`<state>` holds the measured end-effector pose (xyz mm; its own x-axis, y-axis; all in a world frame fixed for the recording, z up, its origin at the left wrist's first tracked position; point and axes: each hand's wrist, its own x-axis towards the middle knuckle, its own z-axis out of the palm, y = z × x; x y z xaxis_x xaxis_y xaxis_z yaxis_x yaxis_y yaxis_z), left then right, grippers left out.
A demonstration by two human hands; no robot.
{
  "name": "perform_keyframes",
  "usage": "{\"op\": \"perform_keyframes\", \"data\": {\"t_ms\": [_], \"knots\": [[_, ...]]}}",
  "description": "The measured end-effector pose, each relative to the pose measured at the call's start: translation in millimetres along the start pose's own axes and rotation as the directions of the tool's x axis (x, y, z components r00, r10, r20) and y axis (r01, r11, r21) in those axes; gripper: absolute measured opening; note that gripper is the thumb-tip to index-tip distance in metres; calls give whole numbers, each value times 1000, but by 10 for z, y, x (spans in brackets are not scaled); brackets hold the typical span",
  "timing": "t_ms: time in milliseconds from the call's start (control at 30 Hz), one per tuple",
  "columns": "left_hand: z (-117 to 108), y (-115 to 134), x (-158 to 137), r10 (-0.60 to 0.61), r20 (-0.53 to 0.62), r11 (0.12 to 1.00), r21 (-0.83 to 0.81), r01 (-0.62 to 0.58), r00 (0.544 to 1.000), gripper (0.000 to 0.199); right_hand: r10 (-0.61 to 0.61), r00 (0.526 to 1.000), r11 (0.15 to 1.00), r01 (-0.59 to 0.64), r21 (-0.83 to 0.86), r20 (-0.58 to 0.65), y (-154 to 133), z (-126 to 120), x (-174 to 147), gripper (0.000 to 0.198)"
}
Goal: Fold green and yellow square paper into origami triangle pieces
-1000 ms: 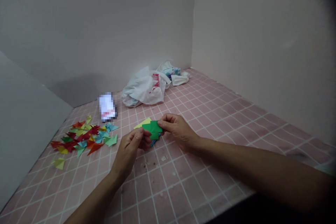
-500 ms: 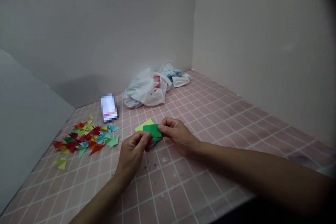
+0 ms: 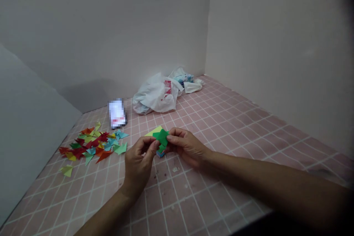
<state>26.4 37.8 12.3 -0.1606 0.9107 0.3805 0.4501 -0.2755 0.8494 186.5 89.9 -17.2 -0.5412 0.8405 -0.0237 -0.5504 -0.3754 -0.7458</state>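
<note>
A small folded piece of green paper (image 3: pixel 161 137) is held up between my two hands over the table. My left hand (image 3: pixel 140 156) pinches its left side between thumb and fingers. On its right side, my right hand (image 3: pixel 186 144) has thumb and forefinger closed on the edge. Behind the green piece, a yellow sheet of paper (image 3: pixel 152 131) lies partly hidden. Below it shows a bit of blue paper (image 3: pixel 160 154), mostly covered. To the left is a loose pile of folded paper pieces (image 3: pixel 92 142) in red, orange, yellow, blue and green.
A phone (image 3: pixel 117 113) with a lit screen is propped near the back wall. Right of it sits a crumpled white plastic bag (image 3: pixel 157 94), with a second bag (image 3: pixel 184 77) behind. Pink checked cloth (image 3: pixel 221 118) covers the table, and walls close in the back and right.
The green paper has gone from a flat, wide shape to a more pointed, turned one between my fingers. My hands stay in nearly the same place; the view has shifted slightly.
</note>
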Motion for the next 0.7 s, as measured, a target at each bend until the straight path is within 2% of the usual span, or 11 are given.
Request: {"op": "perform_keyframes", "data": {"t_ms": [100, 233, 433, 567, 700], "knots": [[-21, 23, 5, 31, -42, 999, 15, -31, 999, 11, 3, 1000, 998, -2, -55, 25, 2, 9, -20, 29], [-39, 30, 1, 46, -33, 999, 21, -45, 998, 10, -26, 999, 993, 30, -113, 38, 13, -4, -23, 26], [-39, 35, 11, 89, -8, 994, 69, -89, 996, 6, -100, 985, 974, 126, -190, 141, -44, 36, -19, 28], [-27, 64, 20, 200, 80, 968, 134, -210, 976, 6, -200, 973, 937, 224, -267, 114, -110, 58, -36, 16], [-19, 57, 29, 220, 104, 963, 137, -233, 970, 4, -251, 967, 918, 251, -306, 41, -124, 42, -37, 15]]}}
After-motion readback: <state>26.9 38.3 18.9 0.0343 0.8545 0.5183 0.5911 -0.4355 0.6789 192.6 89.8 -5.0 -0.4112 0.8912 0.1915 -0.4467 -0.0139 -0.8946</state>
